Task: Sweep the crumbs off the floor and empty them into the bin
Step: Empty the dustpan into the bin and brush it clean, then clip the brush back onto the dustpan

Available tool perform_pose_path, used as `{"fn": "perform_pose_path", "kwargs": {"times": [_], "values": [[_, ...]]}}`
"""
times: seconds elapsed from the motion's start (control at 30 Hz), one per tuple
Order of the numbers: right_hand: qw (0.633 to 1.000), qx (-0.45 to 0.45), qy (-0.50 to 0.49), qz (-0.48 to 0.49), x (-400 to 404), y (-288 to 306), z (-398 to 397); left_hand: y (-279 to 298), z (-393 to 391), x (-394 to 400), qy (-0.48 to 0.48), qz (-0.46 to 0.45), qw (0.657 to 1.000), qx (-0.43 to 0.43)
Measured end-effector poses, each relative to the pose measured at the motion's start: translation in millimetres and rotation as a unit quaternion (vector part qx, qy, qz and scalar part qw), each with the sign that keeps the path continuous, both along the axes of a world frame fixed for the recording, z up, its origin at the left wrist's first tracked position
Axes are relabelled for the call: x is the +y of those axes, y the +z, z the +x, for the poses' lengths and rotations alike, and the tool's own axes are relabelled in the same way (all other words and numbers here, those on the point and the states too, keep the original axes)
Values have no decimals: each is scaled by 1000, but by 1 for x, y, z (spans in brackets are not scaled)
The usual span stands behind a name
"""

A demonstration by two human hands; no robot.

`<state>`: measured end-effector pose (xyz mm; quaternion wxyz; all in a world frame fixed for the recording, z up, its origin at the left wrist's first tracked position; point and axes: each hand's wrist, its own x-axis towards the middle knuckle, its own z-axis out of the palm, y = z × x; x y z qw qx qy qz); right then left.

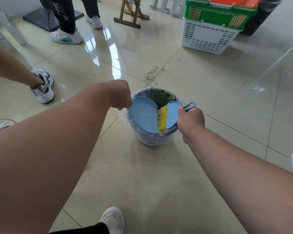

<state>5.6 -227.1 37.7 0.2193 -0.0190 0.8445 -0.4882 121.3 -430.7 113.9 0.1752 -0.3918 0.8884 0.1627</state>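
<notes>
Head view: both forearms reach forward over the bin [152, 138]. Left hand [120, 97], wrist bent down, fingers hidden, tips the dustpan [143, 118] into it; right hand [190, 119] fists the brush [169, 115], bristles against the pan. Crumbs [152, 75] lie on the floor [210, 102] just beyond.

Left hand [121, 97] grips light blue plastic dustpan [143, 115] tilted over small grey bin lined with clear bag [152, 137]. Right hand [190, 119] grips blue hand brush with yellow bristles [167, 115] at the pan's edge. Dark crumbs [152, 74] lie on glossy beige tiled floor [142, 174] just beyond bin.
</notes>
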Motion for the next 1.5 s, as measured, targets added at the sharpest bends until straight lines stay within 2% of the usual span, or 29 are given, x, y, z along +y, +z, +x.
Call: {"fn": "perform_pose_path", "kwargs": {"times": [0.27, 0.37, 0.43, 0.47, 0.53, 0.57, 0.6, 0.7, 0.8, 0.83, 0.93, 1.0, 1.13, 1.3, 1.5], "values": [[994, 53, -25, -89, 13, 20, -11, -10, -10, 11, -13, 57, 998, 17], [990, 109, -13, -90, 25, 37, -18, -2, -18, 32, -14, 130, 988, 84], [986, 145, 3, -77, 36, 49, -25, 1, -23, 47, -95, 108, 989, 43], [984, 162, 12, -67, 43, 56, -29, 3, -26, 55, -105, 91, 989, 39], [979, 199, 31, -40, 62, 69, -38, 14, -35, 72, -31, 167, 981, 93], [976, 214, 44, -24, 73, 75, -41, 19, -40, 81, 1, 216, 968, 125], [972, 227, 61, -7, 85, 81, -43, 23, -45, 91, -16, 227, 964, 142], [955, 265, 122, 40, 121, 94, -42, 30, -54, 124, 0, 346, 921, 181], [925, 326, 175, 88, 152, 101, -42, 37, -65, 164, -2, 397, 892, 218], [916, 341, 189, 99, 162, 104, -42, 38, -71, 177, 17, 435, 870, 233], [901, 369, 199, 114, 193, 115, -43, 45, -85, 215, 92, 575, 767, 271], [898, 380, 190, 113, 214, 121, -43, 47, -89, 234, 105, 610, 731, 286], [892, 387, 198, 121, 247, 127, -44, 51, -91, 264, 120, 653, 683, 305], [881, 395, 203, 164, 275, 121, -45, 49, -87, 297, 103, 689, 651, 302], [880, 368, 224, 200, 293, 96, -41, 14, -87, 324, 85, 683, 665, 289]]}}
